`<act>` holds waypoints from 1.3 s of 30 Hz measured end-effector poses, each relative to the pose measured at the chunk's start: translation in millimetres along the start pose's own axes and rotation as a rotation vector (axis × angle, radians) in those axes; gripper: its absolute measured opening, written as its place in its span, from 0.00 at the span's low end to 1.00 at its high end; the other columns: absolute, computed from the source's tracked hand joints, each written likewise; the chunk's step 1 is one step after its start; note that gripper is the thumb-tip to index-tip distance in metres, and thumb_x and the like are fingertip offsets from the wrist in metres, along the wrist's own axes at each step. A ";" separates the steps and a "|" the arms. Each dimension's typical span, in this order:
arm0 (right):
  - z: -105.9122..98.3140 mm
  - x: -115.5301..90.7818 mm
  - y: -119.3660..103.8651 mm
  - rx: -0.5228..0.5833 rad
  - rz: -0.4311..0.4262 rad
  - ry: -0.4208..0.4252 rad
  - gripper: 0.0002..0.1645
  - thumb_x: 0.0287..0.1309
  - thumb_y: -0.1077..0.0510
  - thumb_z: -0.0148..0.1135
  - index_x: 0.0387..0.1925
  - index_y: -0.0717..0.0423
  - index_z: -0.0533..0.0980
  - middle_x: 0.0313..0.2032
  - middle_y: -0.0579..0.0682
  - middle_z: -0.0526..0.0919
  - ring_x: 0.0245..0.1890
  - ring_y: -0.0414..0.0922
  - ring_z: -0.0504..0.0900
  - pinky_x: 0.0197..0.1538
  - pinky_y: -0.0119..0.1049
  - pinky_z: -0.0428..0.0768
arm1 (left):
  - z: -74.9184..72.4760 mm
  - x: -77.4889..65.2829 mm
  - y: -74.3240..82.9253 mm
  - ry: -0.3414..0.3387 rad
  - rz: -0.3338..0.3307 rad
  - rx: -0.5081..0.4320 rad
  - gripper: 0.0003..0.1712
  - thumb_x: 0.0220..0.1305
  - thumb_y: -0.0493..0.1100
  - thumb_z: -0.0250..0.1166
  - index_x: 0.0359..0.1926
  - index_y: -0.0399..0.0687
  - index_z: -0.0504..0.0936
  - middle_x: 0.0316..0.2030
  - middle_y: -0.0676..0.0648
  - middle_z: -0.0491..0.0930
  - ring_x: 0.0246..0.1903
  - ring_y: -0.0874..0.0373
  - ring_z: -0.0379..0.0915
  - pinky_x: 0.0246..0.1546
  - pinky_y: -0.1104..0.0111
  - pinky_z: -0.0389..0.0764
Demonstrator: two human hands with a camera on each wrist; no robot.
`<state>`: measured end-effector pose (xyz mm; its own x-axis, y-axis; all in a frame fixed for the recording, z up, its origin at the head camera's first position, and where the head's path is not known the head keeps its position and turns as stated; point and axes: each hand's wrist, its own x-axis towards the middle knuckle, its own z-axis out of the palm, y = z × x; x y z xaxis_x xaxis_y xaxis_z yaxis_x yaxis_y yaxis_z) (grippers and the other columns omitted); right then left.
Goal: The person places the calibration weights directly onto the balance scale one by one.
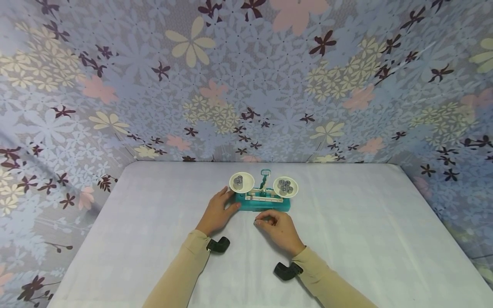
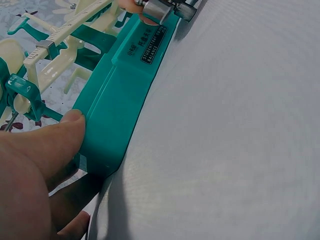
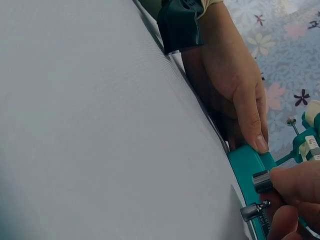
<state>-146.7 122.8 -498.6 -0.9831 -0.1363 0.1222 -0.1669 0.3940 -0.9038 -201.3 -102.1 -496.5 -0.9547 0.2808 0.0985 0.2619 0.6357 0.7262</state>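
A green student balance scale point(image 1: 263, 205) stands on the table with two cream pans. My left hand point(image 1: 217, 214) grips the left end of its base point(image 2: 117, 125), thumb on the upper edge. In front of the base, my right hand point(image 1: 281, 231) pinches a small metal weight point(image 3: 262, 181) with its fingertips. A second knobbed weight point(image 3: 252, 211) shows beside it at the same fingers. Metal weights point(image 1: 238, 183) sit in the left pan point(image 1: 248, 183). Several small weights point(image 1: 285, 187) are grouped in the right pan point(image 1: 293, 182).
White cloth point(image 1: 346, 231) covers the table under the scale and hands. A floral curtain point(image 1: 262, 85) hangs behind the table and along both sides. Each wrist wears a black camera mount, one on the left point(image 1: 218, 245) and one on the right point(image 1: 286, 271).
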 end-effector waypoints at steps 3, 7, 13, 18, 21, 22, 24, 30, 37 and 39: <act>-0.6 -1.2 -1.8 0.015 0.006 0.007 0.02 0.57 0.61 0.73 0.34 0.53 0.87 0.21 0.44 0.76 0.20 0.37 0.68 0.25 0.28 0.67 | -0.3 -0.5 0.9 -0.004 -0.006 0.001 0.34 0.71 0.52 0.62 0.71 0.39 0.70 0.72 0.32 0.62 0.71 0.35 0.56 0.72 0.42 0.58; -1.6 -2.8 -5.0 0.033 0.011 0.022 0.03 0.57 0.63 0.73 0.35 0.53 0.87 0.19 0.45 0.74 0.19 0.37 0.68 0.25 0.28 0.66 | -0.4 -0.8 1.8 -0.003 -0.011 0.001 0.34 0.71 0.53 0.62 0.70 0.39 0.70 0.72 0.32 0.62 0.71 0.34 0.56 0.72 0.42 0.58; -1.4 -3.8 -9.0 0.067 0.029 0.051 0.04 0.58 0.64 0.72 0.36 0.56 0.87 0.16 0.45 0.70 0.17 0.37 0.65 0.23 0.28 0.63 | -0.9 -1.0 3.2 -0.005 -0.016 0.004 0.34 0.71 0.53 0.62 0.71 0.39 0.70 0.72 0.32 0.61 0.71 0.34 0.56 0.71 0.42 0.58; -3.4 -4.4 -12.7 0.075 0.009 0.058 0.03 0.59 0.63 0.72 0.36 0.55 0.87 0.15 0.45 0.72 0.16 0.36 0.65 0.21 0.26 0.63 | -1.0 -1.4 3.4 -0.008 -0.026 0.002 0.34 0.71 0.53 0.62 0.71 0.40 0.70 0.72 0.32 0.61 0.71 0.34 0.56 0.71 0.42 0.57; -4.5 -5.0 -14.9 0.079 -0.016 0.059 0.03 0.59 0.62 0.71 0.36 0.55 0.87 0.15 0.45 0.73 0.16 0.36 0.65 0.20 0.26 0.63 | -0.6 -0.9 2.6 -0.007 -0.024 0.002 0.34 0.72 0.53 0.62 0.71 0.40 0.70 0.72 0.32 0.61 0.71 0.34 0.56 0.72 0.42 0.57; -4.9 -5.2 -15.7 0.079 -0.023 0.060 0.03 0.59 0.62 0.71 0.36 0.55 0.87 0.15 0.45 0.73 0.16 0.35 0.65 0.19 0.27 0.63 | -0.4 -0.5 2.3 -0.005 -0.020 0.003 0.34 0.72 0.53 0.62 0.71 0.40 0.70 0.72 0.32 0.61 0.71 0.34 0.56 0.72 0.42 0.57; -5.4 -5.5 -17.7 0.077 -0.027 0.061 0.02 0.60 0.62 0.71 0.35 0.54 0.86 0.15 0.45 0.72 0.16 0.35 0.65 0.19 0.27 0.62 | -0.1 0.2 1.4 -0.002 -0.013 0.004 0.34 0.71 0.52 0.62 0.71 0.39 0.70 0.72 0.32 0.62 0.71 0.34 0.56 0.72 0.42 0.57; -5.8 -6.1 -22.2 0.071 -0.011 0.059 0.04 0.60 0.62 0.70 0.35 0.51 0.86 0.14 0.44 0.69 0.16 0.36 0.64 0.20 0.26 0.61 | 0.7 0.8 -1.3 0.007 -0.001 0.008 0.33 0.71 0.53 0.62 0.70 0.40 0.71 0.72 0.32 0.62 0.71 0.35 0.57 0.71 0.42 0.58; -7.2 -5.7 -25.8 0.076 -0.033 0.063 0.03 0.59 0.62 0.72 0.36 0.51 0.86 0.15 0.44 0.70 0.16 0.36 0.65 0.20 0.26 0.62 | 0.8 0.2 0.0 0.000 -0.016 0.017 0.34 0.71 0.53 0.62 0.71 0.40 0.70 0.72 0.33 0.62 0.71 0.35 0.57 0.71 0.42 0.58; -7.6 -5.0 -26.9 0.076 -0.040 0.067 0.03 0.59 0.61 0.72 0.36 0.51 0.86 0.15 0.44 0.71 0.16 0.36 0.65 0.20 0.26 0.62 | 0.3 -0.1 1.1 0.001 -0.014 0.015 0.34 0.71 0.53 0.62 0.71 0.40 0.70 0.72 0.32 0.62 0.71 0.35 0.57 0.71 0.42 0.58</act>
<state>-137.8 119.8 -471.7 -0.9789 -0.0886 0.1840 -0.2029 0.3190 -0.9258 -200.9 -101.2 -495.9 -0.9584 0.2712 0.0885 0.2503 0.6507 0.7169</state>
